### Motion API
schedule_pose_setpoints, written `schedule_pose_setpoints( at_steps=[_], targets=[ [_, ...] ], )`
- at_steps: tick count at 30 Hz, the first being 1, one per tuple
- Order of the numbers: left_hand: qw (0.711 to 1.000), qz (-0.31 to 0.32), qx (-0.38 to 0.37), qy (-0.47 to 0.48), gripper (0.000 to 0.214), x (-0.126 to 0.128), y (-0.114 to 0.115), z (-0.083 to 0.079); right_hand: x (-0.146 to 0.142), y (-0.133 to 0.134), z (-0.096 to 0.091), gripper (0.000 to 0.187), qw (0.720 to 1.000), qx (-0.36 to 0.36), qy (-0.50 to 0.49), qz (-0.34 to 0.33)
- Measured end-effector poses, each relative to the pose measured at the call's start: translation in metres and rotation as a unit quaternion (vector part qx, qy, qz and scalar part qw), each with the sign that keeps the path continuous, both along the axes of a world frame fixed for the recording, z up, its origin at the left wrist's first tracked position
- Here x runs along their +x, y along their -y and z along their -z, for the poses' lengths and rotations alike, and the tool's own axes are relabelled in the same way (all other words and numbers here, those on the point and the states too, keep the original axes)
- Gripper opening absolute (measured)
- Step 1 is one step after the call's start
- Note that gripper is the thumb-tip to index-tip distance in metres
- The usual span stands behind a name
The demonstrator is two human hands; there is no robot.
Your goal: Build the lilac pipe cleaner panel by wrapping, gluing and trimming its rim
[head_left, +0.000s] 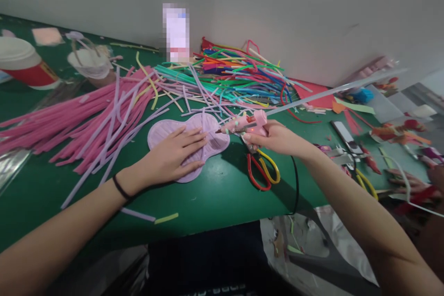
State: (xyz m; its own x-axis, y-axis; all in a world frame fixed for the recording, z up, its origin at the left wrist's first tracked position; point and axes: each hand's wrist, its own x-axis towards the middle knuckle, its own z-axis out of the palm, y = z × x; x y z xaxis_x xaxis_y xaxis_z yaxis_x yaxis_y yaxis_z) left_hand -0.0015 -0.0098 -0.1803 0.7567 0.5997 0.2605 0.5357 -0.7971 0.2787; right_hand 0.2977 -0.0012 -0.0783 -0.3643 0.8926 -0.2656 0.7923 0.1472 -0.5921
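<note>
The left hand (pixel 178 150) lay flat, its fingers outstretched, loosely spread and pinning a lobed lilac panel (pixel 164 130) to the green desk (pixel 215 208); its fingertips reached a lilac pipe cleaner (pixel 203 122) laid across the panel. At two to three o'clock from the panel's middle, the right hand (pixel 280 136) gripped a pink hot-glue gun (pixel 259 122), nozzle toward nine o'clock over the right lobe; I couldn't tell whether it touched. Gluing seemed the step in hand, and the next move called for a steady nozzle clear of the fingertips.

Red-and-yellow-handled scissors (pixel 258 173) lay near four o'clock, a pink pipe-cleaner bundle (pixel 86 113) between nine and ten, mixed-colour pipe cleaners (pixel 239 71) at one. Farther out stood a lidded paper cup (pixel 31 67) at ten and a pixelated screen (pixel 177 32) at twelve, before a grey wall (pixel 104 0). Scraps littered the floor (pixel 282 259) toward five.
</note>
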Motion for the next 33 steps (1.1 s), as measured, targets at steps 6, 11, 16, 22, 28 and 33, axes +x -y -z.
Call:
schedule_pose_setpoints(
  at_steps=[6,11,16,22,28,33],
  targets=[
    [1.000,-0.004,0.003,0.001,0.061,0.001,0.001,0.001,-0.003,-0.003,-0.008,0.036,0.999,-0.012,0.050,-0.018],
    [1.000,-0.017,-0.010,-0.006,0.059,0.002,0.002,0.001,-0.004,-0.005,-0.004,0.028,0.997,0.011,0.075,-0.024],
    [1.000,-0.019,-0.009,-0.008,0.059,0.002,0.002,0.001,-0.011,-0.009,0.007,0.022,0.993,0.040,0.102,-0.053],
    [1.000,-0.008,0.001,-0.001,0.061,0.001,0.002,0.004,-0.016,-0.009,0.013,0.019,0.996,0.010,0.062,-0.058],
    [1.000,-0.007,0.010,-0.014,0.061,0.000,0.000,0.006,-0.019,-0.010,0.018,0.015,0.997,-0.005,0.055,-0.056],
    [1.000,-0.006,0.018,-0.015,0.062,0.001,0.000,0.006,-0.020,-0.011,0.023,0.017,0.996,0.006,0.067,-0.066]
  ],
)
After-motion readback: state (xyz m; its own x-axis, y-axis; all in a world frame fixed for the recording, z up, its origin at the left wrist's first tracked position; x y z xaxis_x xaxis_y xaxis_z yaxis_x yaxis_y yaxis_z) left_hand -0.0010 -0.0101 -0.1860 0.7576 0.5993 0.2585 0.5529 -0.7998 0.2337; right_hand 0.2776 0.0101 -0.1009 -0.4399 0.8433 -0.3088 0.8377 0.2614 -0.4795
